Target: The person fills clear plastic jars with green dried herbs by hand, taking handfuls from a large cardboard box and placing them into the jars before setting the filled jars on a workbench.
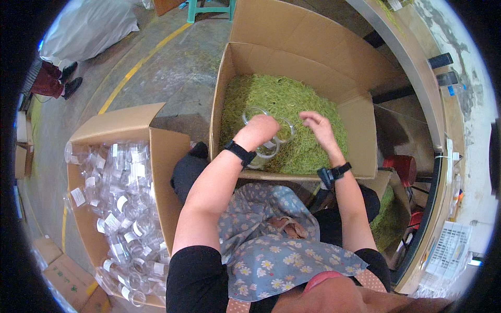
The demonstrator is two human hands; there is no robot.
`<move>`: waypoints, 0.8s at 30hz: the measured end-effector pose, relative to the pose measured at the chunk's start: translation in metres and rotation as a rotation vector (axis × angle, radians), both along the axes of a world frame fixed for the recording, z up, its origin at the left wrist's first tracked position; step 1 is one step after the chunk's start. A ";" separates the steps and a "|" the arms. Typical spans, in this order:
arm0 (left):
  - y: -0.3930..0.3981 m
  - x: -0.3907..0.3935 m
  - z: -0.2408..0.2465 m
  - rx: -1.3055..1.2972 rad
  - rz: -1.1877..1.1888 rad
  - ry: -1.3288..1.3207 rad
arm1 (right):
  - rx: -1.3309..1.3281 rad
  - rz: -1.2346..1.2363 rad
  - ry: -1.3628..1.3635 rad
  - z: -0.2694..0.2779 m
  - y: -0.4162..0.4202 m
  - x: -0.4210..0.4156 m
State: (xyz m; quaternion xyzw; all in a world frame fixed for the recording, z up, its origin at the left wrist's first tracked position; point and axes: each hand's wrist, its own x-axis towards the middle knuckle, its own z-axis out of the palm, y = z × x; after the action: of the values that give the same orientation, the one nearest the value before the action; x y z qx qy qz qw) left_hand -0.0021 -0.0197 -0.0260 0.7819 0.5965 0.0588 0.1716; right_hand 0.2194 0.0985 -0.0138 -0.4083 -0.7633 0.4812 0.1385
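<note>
Green dried grass, like hay, [313, 98] fills a large cardboard box [358, 135] before me. My left hand [263, 128] is over several clear plastic jars standing in the grass. Its fingers are curled down, and the fingertips are hidden, so I cannot tell what it grips. One round jar rim [291, 131] shows just right of this hand, another jar [268, 150] below it, and a third jar rim [247, 113] behind it. Above the grass, to the right of the jars, my right hand [318, 126] has bent, slightly parted fingers and nothing visible in them.
A cardboard box of clear jars with white labels [129, 211] stands at my left. A smaller box of grass [385, 213] is at my right, below a workbench edge [424, 98]. Further off are a green stool [211, 17], a large plastic sack [90, 31] and a person's legs [49, 80].
</note>
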 end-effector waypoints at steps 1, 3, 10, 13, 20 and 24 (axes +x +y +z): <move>-0.001 -0.009 0.002 -0.002 0.014 0.047 | 0.053 -0.107 -0.047 -0.008 0.018 0.004; -0.004 -0.021 0.017 0.078 0.115 0.041 | 0.206 -0.095 -0.369 -0.048 0.057 0.038; -0.019 -0.062 0.043 0.093 0.276 -0.012 | 0.398 0.321 -0.907 -0.082 0.003 -0.028; -0.019 -0.067 0.045 0.088 0.282 0.001 | 0.513 0.622 -1.105 -0.051 -0.039 -0.069; -0.003 -0.051 0.032 0.062 0.192 0.016 | 0.489 0.251 -0.694 -0.079 0.068 -0.028; 0.009 -0.041 0.006 0.009 0.142 0.074 | 0.533 -0.048 -0.329 -0.051 0.072 -0.024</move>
State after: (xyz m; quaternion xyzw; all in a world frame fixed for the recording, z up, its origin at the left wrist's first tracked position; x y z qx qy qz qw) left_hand -0.0431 -0.0109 -0.0199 0.7401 0.6560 0.0446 0.1414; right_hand 0.1958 0.1708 -0.0648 -0.4479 -0.8649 0.1881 0.1267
